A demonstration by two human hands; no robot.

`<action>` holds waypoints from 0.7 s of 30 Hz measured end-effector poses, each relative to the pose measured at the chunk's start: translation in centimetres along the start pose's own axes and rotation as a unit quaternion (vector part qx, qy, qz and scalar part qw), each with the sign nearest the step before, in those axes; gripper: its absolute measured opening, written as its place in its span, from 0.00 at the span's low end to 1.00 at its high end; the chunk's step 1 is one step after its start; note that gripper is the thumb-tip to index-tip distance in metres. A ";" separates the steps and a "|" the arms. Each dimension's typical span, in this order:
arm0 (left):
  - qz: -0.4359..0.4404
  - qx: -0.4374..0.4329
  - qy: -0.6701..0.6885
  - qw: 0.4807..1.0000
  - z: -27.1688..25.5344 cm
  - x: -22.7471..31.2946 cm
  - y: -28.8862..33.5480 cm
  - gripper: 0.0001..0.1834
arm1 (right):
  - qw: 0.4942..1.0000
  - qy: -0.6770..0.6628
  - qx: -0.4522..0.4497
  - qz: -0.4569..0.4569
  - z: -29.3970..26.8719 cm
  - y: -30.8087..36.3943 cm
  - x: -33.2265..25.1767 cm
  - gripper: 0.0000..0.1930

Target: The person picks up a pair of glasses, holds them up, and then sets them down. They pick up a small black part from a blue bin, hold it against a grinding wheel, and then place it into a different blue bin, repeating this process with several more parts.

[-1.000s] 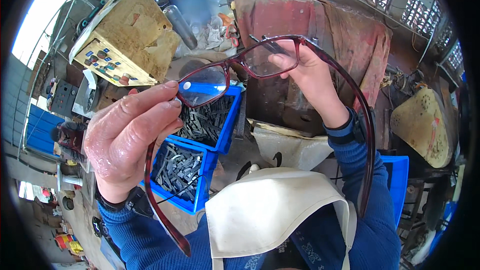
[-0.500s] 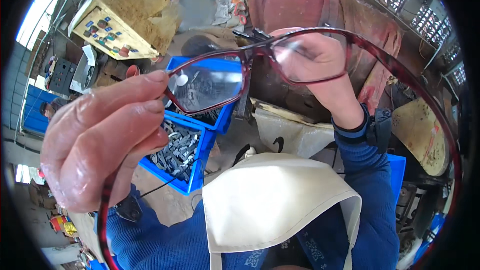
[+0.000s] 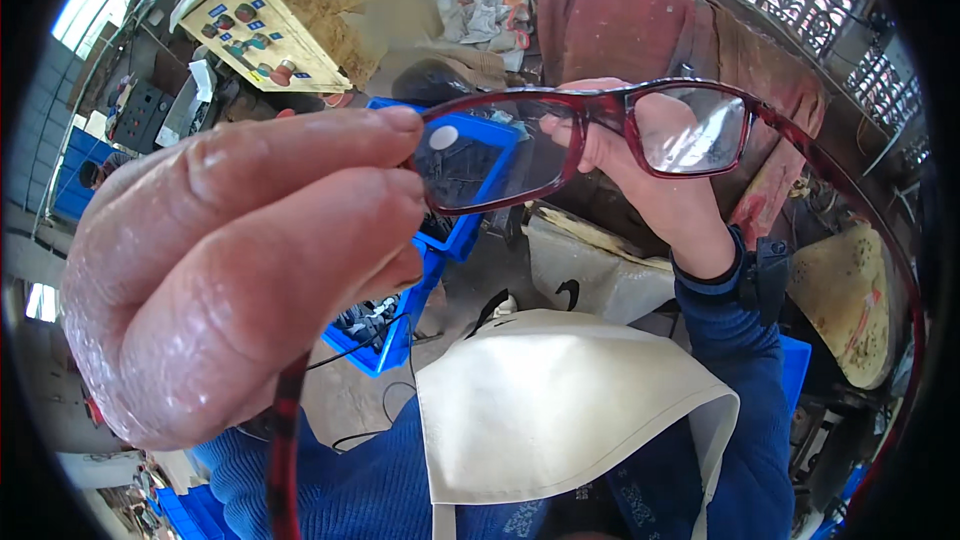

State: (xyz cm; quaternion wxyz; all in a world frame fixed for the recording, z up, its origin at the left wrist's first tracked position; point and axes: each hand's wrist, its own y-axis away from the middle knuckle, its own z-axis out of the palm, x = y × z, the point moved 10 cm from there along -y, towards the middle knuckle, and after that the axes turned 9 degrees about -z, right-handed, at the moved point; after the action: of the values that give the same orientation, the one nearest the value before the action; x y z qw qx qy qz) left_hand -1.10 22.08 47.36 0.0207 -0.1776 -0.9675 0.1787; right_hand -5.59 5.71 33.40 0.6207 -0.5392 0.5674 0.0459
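Observation:
Large in the foreground, a pair of glasses (image 3: 578,140) with a dark red, mottled frame spans the view. My left hand (image 3: 235,260) is closed on its left side, thumb and fingers pinching the rim beside the left lens. One temple arm emerges below that hand; the other curves down the right edge. Behind the glasses is my right hand (image 3: 665,145), partly covered by the frame and right lens. Its fingertips show through the left lens, slightly curled and apart, with nothing visible in them. A cream apron (image 3: 570,400) covers my lap.
Blue crates (image 3: 405,340) hold many small dark pieces to the left. A worn control box (image 3: 290,15) with knobs stands at the upper left. Reddish cloth (image 3: 620,20) drapes over something at the back. A stained pale board (image 3: 850,305) is at the right. Cables (image 3: 385,395) run across the floor.
My left hand has come closer and moved right, shifting the glasses rightward and slightly down. My right hand sits a little lower, and its fingertips now show through the left lens.

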 end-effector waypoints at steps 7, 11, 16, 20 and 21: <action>-0.023 0.038 0.041 0.998 0.2 -0.6 0.0 0.15 | 0.997 0.055 -0.008 0.057 -0.2 -0.2 1.6 0.14; -0.008 0.053 0.062 0.997 0.3 -0.8 -0.1 0.16 | 0.996 0.056 0.005 0.071 -0.1 -0.4 3.1 0.13; -0.007 0.053 0.031 0.998 0.6 -0.7 -0.5 0.16 | 0.996 0.008 0.021 0.091 -0.4 -0.5 4.2 0.12; -0.009 0.045 0.014 0.999 0.9 -0.8 -0.8 0.15 | 0.996 0.020 0.024 0.088 -0.4 -0.6 4.5 0.13; -0.006 0.051 0.016 0.999 0.9 -0.8 -0.8 0.15 | 0.995 0.027 0.026 0.087 -0.4 -0.6 4.6 0.13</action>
State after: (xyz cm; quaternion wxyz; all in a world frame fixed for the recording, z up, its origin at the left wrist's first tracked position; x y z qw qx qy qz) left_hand -0.65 20.82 46.85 0.0460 -0.1731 -0.9577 0.2250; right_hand -3.81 2.56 30.41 0.6126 -0.4721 0.6300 0.0704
